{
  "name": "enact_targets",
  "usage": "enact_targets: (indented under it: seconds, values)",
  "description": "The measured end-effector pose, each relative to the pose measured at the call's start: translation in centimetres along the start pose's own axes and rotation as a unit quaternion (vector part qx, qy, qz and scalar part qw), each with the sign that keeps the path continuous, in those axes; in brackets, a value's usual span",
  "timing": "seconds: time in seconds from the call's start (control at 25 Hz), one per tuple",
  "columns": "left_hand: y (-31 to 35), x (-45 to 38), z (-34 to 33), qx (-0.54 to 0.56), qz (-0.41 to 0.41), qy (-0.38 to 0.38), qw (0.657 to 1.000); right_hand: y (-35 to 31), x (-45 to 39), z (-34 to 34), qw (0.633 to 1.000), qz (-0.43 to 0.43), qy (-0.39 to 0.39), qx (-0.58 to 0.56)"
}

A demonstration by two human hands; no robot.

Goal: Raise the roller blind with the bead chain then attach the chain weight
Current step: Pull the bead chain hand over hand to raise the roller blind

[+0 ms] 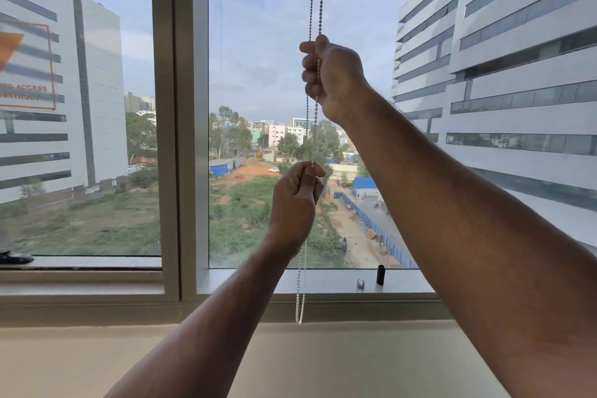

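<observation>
A looped bead chain hangs in front of the window, two strands running down from the top of the frame. My right hand is fisted around the strands at mid-height. Lower down, my left hand pinches the chain between thumb and fingers. The loop's bottom end dangles free below the sill. A black cylinder stands upright on the sill, and a small silvery piece sits just left of it. The roller blind itself is out of view; the glass is uncovered.
A grey vertical window post stands left of the chain. The window sill runs under the glass, with a beige ledge in front of it. A dark object lies on the far left sill.
</observation>
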State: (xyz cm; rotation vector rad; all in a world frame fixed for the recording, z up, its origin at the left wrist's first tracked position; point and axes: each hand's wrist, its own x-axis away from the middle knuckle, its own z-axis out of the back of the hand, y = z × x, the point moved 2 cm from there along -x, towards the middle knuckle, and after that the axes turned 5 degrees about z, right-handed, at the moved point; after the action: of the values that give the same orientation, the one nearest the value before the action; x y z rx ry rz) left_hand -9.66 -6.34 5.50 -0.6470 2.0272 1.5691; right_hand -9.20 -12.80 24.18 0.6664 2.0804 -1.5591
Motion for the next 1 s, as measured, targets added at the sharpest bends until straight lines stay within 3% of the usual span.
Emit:
enact_targets:
  seconds: [0.24,0.52,0.88,1.0]
  values:
    - [-1.2,1.3,-0.4,-0.008,0.006,-0.012,1.0,2.0,0.9,0.8,0.999,0.029,0.023,-0.004]
    - [-3.2,2.5,0.6,0.027,0.088,-0.045,0.995,3.8,3.9,2.6,0.998,0.063,-0.006,0.001]
    - [3.9,-3.2,0.0,0.023,-0.01,0.024,0.999,7.8,9.1,3.7,0.998,0.055,0.0,0.039]
    - [7.0,-5.3,-1.0,0.06,-0.004,0.025,0.998,9.1,10.8,3.7,0.999,0.044,-0.002,0.033]
